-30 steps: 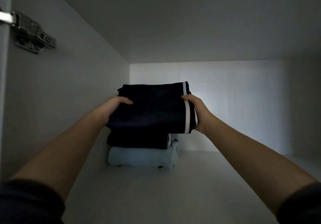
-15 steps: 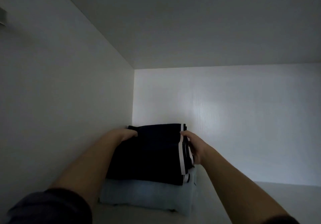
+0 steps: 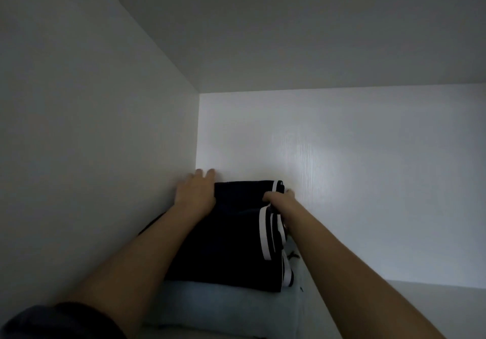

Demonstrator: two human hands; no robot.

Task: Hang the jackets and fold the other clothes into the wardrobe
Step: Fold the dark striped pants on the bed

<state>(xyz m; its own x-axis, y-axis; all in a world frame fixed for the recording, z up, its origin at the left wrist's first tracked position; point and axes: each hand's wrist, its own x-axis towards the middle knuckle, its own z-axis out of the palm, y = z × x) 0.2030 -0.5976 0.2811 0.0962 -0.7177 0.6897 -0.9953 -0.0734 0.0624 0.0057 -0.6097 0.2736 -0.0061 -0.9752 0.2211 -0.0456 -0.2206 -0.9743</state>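
Both of my hands are on the dark navy folded garment with white side stripes (image 3: 231,241), which sits on top of a pale blue folded garment (image 3: 223,309), pushed into the far left corner of the white wardrobe shelf (image 3: 434,309). At eleven o'clock on the pile, my left hand (image 3: 196,194) lies flat with straight fingers, the tips meeting the white back panel (image 3: 342,180). At one o'clock, my right hand (image 3: 280,199) curls round the striped far corner and pinches the cloth. The fabric looks soft, light and limp, so I judge it would sag open if lifted by one edge. Both side folds, with the layers pressed together, are the safer hold. The striped edges at three o'clock lie uneven and may want squaring.
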